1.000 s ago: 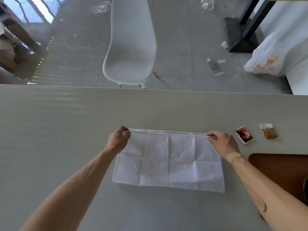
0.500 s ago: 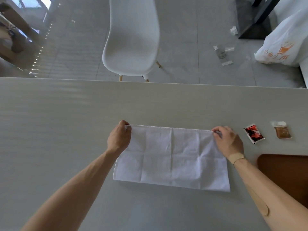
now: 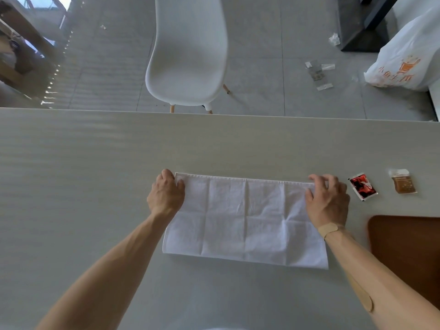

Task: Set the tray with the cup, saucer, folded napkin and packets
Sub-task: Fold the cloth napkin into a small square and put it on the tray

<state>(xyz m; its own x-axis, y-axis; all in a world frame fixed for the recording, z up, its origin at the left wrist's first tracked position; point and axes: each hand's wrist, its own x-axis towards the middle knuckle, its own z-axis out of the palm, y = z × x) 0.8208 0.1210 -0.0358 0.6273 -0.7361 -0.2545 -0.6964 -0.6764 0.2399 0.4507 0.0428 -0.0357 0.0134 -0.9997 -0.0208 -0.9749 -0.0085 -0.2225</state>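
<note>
The pale tabletop (image 3: 95, 175) fills most of the view, with one white chair (image 3: 188, 55) pushed back on the floor at twelve o'clock beyond its far edge. One brown tray (image 3: 404, 246) shows at four o'clock, cut off by the frame; what can be seen of it is bare, and no cup or saucer is in sight (they may lie outside the view).

At the centre lies one white napkin (image 3: 245, 220), spread flat as a wide rectangle with old crease lines crossing it. It looks half-folded, lying squarely in front of the person so both arms reach it evenly.

The left hand (image 3: 165, 195) is pinched closed on the napkin's far left corner at ten o'clock, and the right hand (image 3: 327, 201) is closed on the far right corner at two o'clock, thumbs tucked against the cloth. Holding both far corners keeps the edge taut and straight, likely so the next fold can come toward the near edge.

Two packets wait at three o'clock, well apart from the napkin and just beyond the tray: a red packet (image 3: 363, 186) and, further right, a clear packet of brown contents (image 3: 403, 183).
</note>
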